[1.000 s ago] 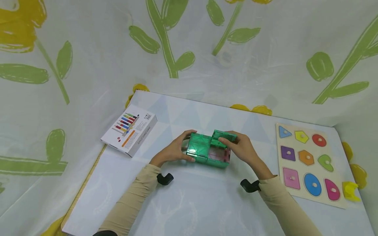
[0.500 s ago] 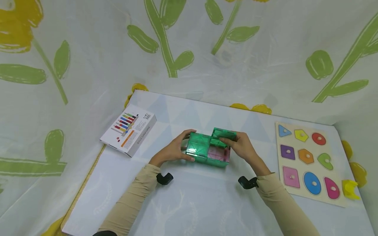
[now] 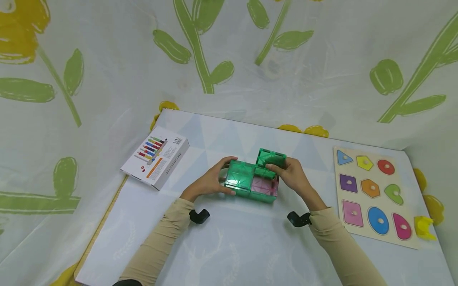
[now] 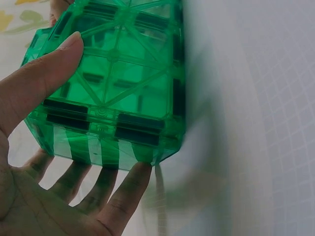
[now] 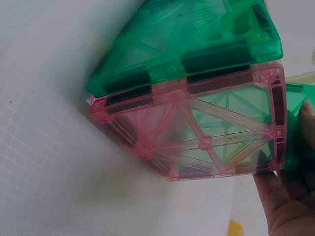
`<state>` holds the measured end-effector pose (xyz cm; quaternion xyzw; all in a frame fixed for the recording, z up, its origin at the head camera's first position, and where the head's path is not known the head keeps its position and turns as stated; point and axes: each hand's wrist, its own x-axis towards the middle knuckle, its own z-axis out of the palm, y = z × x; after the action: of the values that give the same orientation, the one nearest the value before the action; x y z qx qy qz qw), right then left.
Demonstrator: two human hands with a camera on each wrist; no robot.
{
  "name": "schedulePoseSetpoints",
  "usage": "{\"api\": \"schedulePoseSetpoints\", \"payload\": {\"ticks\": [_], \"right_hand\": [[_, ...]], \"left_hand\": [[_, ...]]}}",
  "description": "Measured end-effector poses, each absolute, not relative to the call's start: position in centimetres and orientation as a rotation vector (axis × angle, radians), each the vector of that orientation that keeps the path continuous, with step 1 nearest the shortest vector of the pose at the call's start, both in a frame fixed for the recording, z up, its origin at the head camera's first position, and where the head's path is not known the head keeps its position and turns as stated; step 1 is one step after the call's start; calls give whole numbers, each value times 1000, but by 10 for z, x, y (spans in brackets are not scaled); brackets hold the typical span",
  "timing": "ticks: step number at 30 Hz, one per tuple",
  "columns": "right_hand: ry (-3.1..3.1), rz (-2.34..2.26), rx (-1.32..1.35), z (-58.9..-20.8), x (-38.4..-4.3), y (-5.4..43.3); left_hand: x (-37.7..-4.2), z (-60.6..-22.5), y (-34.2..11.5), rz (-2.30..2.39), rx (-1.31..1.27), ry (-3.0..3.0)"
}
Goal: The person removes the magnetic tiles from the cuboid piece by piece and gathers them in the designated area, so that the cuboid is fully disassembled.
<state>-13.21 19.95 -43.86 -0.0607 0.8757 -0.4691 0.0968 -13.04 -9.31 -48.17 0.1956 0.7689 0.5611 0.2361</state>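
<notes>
On the table stands a box-like build of see-through green magnetic tiles [image 3: 239,175], with a pink tile [image 5: 204,140] at its right end. My left hand [image 3: 209,182] grips the build's left end; in the left wrist view its thumb lies on one green face and the fingers spread along the end. At the back right, my right hand [image 3: 295,176] pinches a green tile [image 3: 271,156] between thumb and fingers. That tile stands up tilted, above the build's open right half. Part of its surface is hidden by the right thumb.
A white abacus box [image 3: 155,157] lies at the back left of the table. On the right lies a wooden shape-puzzle board [image 3: 368,206] with knobbed pieces, a small yellow object [image 3: 424,228] beside it. A flower-patterned curtain [image 3: 236,107] hangs behind the table.
The green tile in my right hand has swung up to a steeper angle, its top edge rising. My left hand and the rest of the build stay nearly in place.
</notes>
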Motion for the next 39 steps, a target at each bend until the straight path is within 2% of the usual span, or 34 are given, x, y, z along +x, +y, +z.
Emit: {"api": "schedulePoseSetpoints", "payload": {"ticks": [5,13,22,33,39], "right_hand": [[2585,-1454,-169,-441,-132,200],[2287,-1832,-149,-441,-135,217],[2409,-1825,339,-451,-151,259],[2344,-1627,775,-468,-163,298],[2356,-1569,887,-469,-169,311]], "left_hand": [[-129,-482,-93,1533,532,2106],[-131,-481,-94,1542,553,2097],[-131,-481,-94,1542,542,2086],[-129,-481,-96,1536,531,2095],[-129,-482,-95,1553,542,2086]]}}
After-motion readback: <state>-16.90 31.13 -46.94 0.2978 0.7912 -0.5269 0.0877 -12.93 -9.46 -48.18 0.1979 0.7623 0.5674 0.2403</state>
